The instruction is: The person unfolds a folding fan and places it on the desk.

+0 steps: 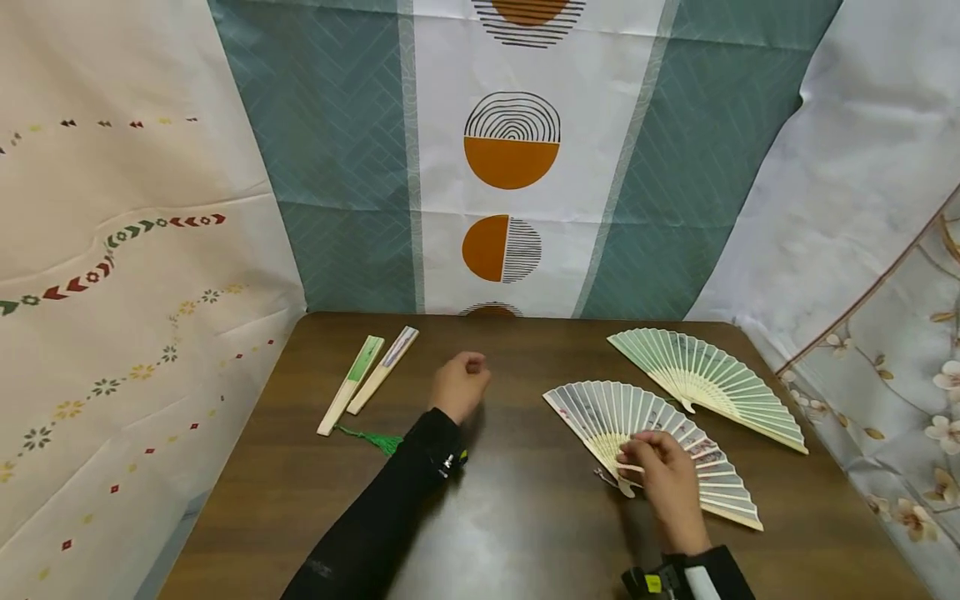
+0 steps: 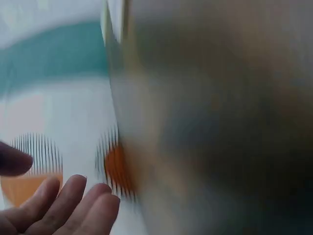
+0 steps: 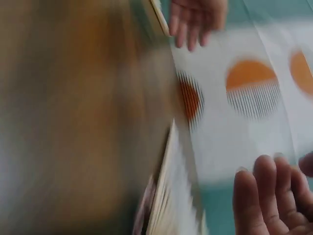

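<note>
My right hand (image 1: 666, 482) is over an unfolded pale grey-white hand fan (image 1: 585, 404), hiding part of its ribs. In the right wrist view its fingers (image 3: 266, 196) are loosely bent with nothing between them, and the fan's edge stands to their left. My left hand (image 1: 461, 387) is above the middle of the table, its relaxed fingers (image 2: 73, 200) holding nothing and the thumb apart. Nearest to it lie two folded fans, a green one (image 1: 360, 371) and a patterned greyish one (image 1: 384, 368), side by side. Behind the grey-white fan lies an unfolded green fan (image 1: 697, 367).
A green tassel (image 1: 386, 442) trails on the brown table (image 1: 517, 533) beside the folded fans. A dark tassel or cord (image 1: 603, 476) is by the grey-white fan's pivot. Patterned cloth (image 1: 352, 167) hangs behind the table and on both sides.
</note>
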Motion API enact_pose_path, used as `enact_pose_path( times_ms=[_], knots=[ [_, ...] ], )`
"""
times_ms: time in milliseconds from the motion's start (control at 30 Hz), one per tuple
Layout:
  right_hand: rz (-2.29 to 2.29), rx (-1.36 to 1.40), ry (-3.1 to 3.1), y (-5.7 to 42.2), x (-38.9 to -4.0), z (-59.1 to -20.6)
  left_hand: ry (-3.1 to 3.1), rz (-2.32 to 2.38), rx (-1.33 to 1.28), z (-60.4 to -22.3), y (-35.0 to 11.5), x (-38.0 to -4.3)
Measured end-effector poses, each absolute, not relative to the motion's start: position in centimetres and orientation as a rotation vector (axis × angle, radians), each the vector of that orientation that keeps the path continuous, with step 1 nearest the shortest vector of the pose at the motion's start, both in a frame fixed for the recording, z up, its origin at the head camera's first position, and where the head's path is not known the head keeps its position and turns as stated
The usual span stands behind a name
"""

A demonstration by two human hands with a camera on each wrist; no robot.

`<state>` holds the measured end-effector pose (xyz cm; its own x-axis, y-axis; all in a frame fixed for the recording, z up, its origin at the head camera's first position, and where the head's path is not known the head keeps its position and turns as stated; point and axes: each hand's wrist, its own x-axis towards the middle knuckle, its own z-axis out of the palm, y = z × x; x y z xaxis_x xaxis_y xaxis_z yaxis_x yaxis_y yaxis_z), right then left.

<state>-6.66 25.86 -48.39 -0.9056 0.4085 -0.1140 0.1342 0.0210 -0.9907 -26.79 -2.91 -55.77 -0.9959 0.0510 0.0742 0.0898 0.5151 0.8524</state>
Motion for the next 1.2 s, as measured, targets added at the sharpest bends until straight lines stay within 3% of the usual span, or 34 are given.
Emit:
enact_pose_path(
  times_ms=[200,467,800,1200],
  knots=[
    [1.756,-0.179,-2.429,17.7,-14.2,-50.0,-2.831,-1.013,-0.105,-57.8,-10.1,-31.5],
    [1.884,-0.075,-2.553,11.3,-19.6,-53.8,-3.106,-0.682,-0.115,-56.9,-13.0,-30.5],
    [1.783,0.177,-2.589,9.7,-22.5,-56.3,-3.118,-0.549,-0.101,-55.9,-12.7,-29.5],
    [2.093,0.035,-2.413,9.6,-21.3,-54.4,-3.098,-0.544,-0.175,-58.7,-12.4,-31.4]
  ],
)
